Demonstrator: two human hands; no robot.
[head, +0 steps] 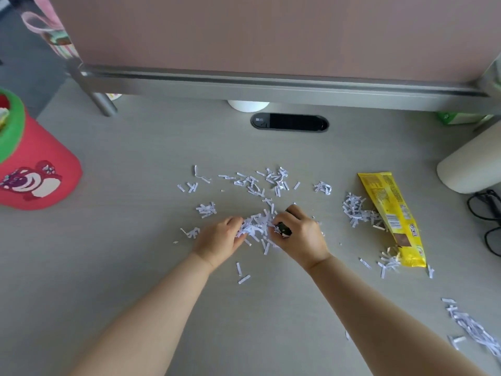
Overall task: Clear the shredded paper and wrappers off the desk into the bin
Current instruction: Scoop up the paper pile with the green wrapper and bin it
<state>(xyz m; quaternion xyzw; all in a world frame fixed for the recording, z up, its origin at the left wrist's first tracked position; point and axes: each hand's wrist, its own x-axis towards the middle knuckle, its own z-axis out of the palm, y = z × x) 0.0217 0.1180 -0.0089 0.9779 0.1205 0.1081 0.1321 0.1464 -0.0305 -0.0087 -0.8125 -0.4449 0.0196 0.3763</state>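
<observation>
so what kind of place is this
Most likely an office workstation: a pink partition panel on a metal rail stands at the back of the grey desk, and an oval cable port is set into it.

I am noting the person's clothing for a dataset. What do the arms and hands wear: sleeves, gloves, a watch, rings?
Both forearms are bare to the frame edge; no sleeves show. The left hand and the right hand have no gloves, and no watch, bracelet or ring is visible. A small dark thing at the right fingers is unclear.
</observation>
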